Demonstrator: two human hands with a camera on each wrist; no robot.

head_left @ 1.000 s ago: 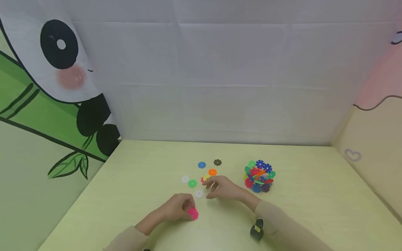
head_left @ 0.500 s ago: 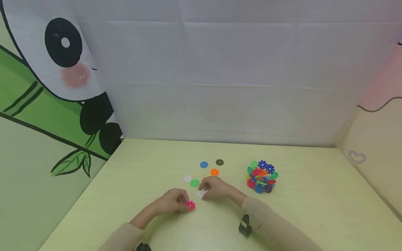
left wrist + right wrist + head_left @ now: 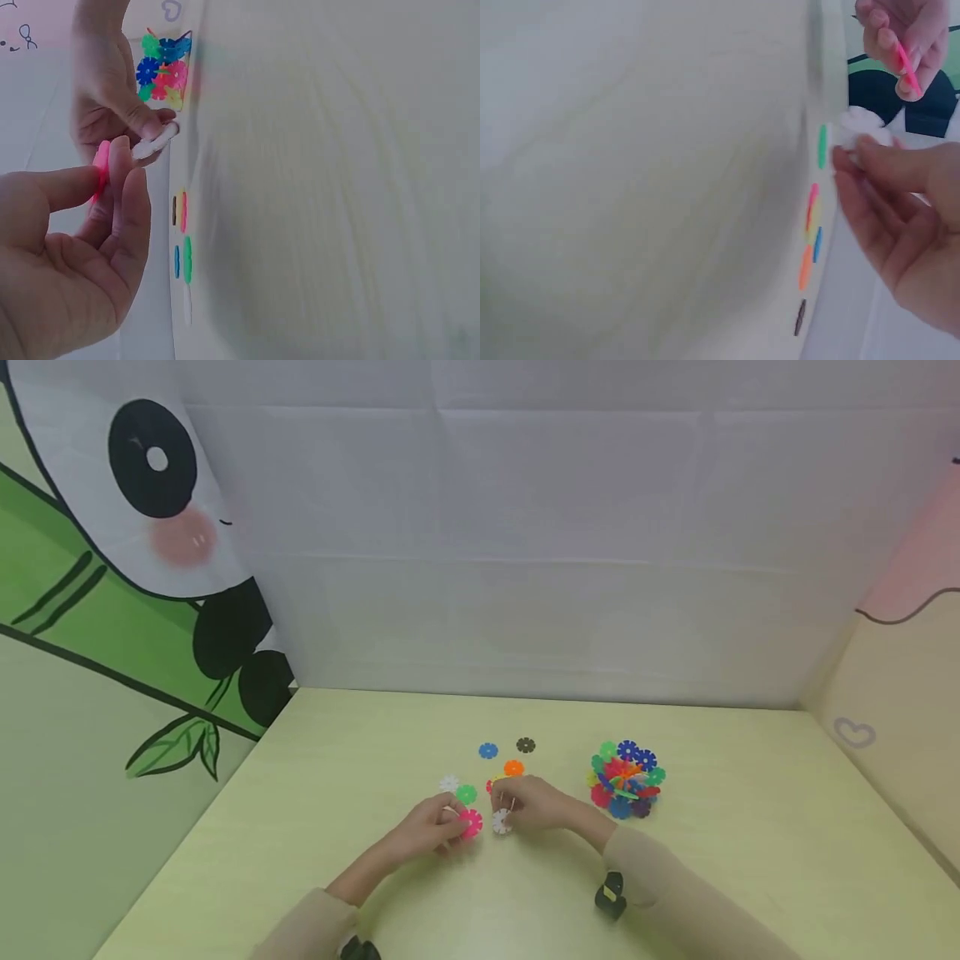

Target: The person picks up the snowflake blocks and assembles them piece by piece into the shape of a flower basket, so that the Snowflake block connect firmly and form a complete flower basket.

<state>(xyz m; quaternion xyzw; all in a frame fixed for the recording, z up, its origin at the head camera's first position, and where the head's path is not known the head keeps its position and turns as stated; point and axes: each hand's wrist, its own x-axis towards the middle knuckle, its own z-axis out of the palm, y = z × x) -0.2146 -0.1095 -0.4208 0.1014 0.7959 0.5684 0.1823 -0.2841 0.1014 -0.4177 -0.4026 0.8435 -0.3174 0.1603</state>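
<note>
Between thumb and fingers my left hand (image 3: 422, 831) pinches a pink snowflake disc (image 3: 471, 823) with a notched rim. My right hand (image 3: 536, 804) pinches a white snowflake disc (image 3: 502, 822) a short way to the right of the pink one. Both wrist views show the two discs held up off the table and apart. In the left wrist view the pink disc (image 3: 101, 171) is seen nearly edge-on, and the white disc (image 3: 156, 141) is tilted. Just behind the hands lie a green disc (image 3: 466, 794) and another white disc (image 3: 449, 783).
Farther back on the table (image 3: 360, 752) lie an orange disc (image 3: 513, 767), a blue disc (image 3: 488, 750) and a dark brown disc (image 3: 526, 745). A yellow and a red disc are partly hidden by my right hand. A ball of joined colourful discs (image 3: 625, 779) stands to the right.
My right hand has come down to the white disc, gripped it and lifted it off the table. My left hand has moved forward with the pink disc, bringing it near the white one.
</note>
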